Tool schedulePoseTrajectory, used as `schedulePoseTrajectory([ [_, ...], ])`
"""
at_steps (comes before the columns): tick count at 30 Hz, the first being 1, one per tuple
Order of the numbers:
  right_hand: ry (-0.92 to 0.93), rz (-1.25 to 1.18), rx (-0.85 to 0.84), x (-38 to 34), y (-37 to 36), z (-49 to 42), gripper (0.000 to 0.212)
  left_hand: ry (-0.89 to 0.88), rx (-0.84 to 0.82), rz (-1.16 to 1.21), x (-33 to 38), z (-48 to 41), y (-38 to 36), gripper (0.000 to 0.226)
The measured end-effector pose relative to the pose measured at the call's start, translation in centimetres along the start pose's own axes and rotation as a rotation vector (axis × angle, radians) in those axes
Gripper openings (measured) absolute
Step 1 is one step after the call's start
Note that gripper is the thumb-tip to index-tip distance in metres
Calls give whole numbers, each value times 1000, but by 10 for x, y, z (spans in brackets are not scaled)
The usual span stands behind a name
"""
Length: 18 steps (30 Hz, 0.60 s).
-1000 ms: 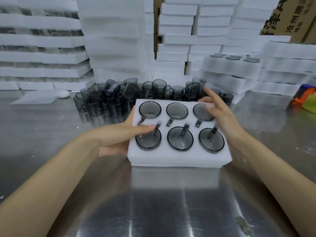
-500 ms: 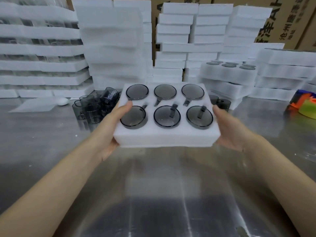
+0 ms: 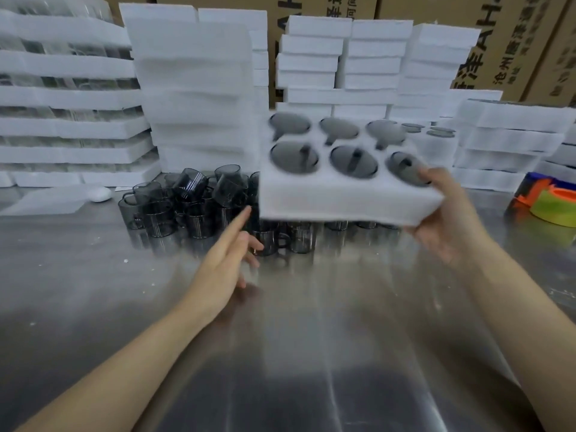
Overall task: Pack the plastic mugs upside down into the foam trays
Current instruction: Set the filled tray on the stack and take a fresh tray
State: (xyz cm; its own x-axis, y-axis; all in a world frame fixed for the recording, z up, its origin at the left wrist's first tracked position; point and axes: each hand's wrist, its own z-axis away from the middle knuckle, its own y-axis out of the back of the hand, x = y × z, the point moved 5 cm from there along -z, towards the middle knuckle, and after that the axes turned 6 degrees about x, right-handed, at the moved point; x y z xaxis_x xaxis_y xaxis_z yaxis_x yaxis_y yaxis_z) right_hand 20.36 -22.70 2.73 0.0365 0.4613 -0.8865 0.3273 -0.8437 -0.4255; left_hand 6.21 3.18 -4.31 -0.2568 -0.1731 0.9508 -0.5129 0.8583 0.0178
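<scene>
A white foam tray point(image 3: 343, 198) hangs in the air right of centre, blurred, with several dark plastic mugs point(image 3: 353, 162) set upside down in its holes. My right hand point(image 3: 445, 219) grips the tray's near right corner, thumb on top. My left hand point(image 3: 227, 260) is off the tray, fingers stretched out loosely below its left edge, holding nothing. A heap of loose smoky mugs point(image 3: 193, 201) lies on the steel table point(image 3: 280, 353) beneath and left of the tray.
Tall stacks of white foam trays point(image 3: 193, 88) line the back and left. Packed trays point(image 3: 505, 135) stand at the right, one showing mug bottoms. Cardboard boxes point(image 3: 498, 42) rise behind. A colourful object point(image 3: 551, 201) lies at the right edge, a small white object point(image 3: 99, 194) at the left.
The filled tray was lifted off the table with both hands and has moved up and to the right. My left hand let go and dropped away; my right hand alone carries it.
</scene>
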Motion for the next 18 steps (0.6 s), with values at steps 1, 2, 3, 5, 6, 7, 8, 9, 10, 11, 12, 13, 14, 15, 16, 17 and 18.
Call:
schedulePoseTrajectory([
  [1, 44, -21, 89, -14, 4, -6, 34, -1, -1, -54, -7, 0, 0, 39],
  [2, 94, -30, 163, -32, 8, -14, 28, -1, 16, -100, -13, -2, 0, 35],
  [3, 146, -20, 218, -50, 10, -24, 26, -10, 52, -160, -16, -5, 2, 32],
  [5, 245, 81, 314, -85, 13, -54, 28, -43, 118, -329, -20, -13, 2, 28],
  [6, 290, 142, 360, -102, 13, -70, 28, -72, 130, -402, -21, -15, 1, 27],
  [7, 316, 190, 395, -117, 12, -87, 29, -112, 131, -464, -20, -17, -2, 26],
  [8, 319, 233, 406, -129, 12, -106, 32, -159, 125, -520, -20, -18, -6, 25],
  [9, 298, 269, 422, -135, 15, -126, 38, -202, 120, -566, -19, -18, -8, 25],
  [10, 262, 313, 439, -137, 20, -146, 44, -229, 119, -598, -19, -18, -9, 26],
  [11, 218, 383, 447, -135, 27, -164, 49, -242, 122, -615, -19, -19, -9, 28],
  [12, 178, 499, 463, -130, 34, -179, 53, -244, 126, -621, -20, -19, -9, 29],
  [13, 158, 657, 493, -122, 43, -189, 57, -244, 127, -615, -21, -20, -8, 28],
  [14, 169, 833, 532, -114, 52, -196, 62, -240, 124, -602, -21, -20, -8, 27],
  [15, 215, 996, 549, -108, 57, -200, 62, -235, 119, -587, -22, -20, -8, 26],
  [16, 270, 1082, 544, -102, 60, -201, 57, -226, 113, -574, -23, -20, -8, 25],
  [17, 313, 1106, 527, -99, 60, -202, 51, -218, 108, -565, -23, -20, -8, 25],
  [18, 357, 1118, 516, -97, 60, -202, 48, -212, 105, -561, -23, -20, -8, 26],
])
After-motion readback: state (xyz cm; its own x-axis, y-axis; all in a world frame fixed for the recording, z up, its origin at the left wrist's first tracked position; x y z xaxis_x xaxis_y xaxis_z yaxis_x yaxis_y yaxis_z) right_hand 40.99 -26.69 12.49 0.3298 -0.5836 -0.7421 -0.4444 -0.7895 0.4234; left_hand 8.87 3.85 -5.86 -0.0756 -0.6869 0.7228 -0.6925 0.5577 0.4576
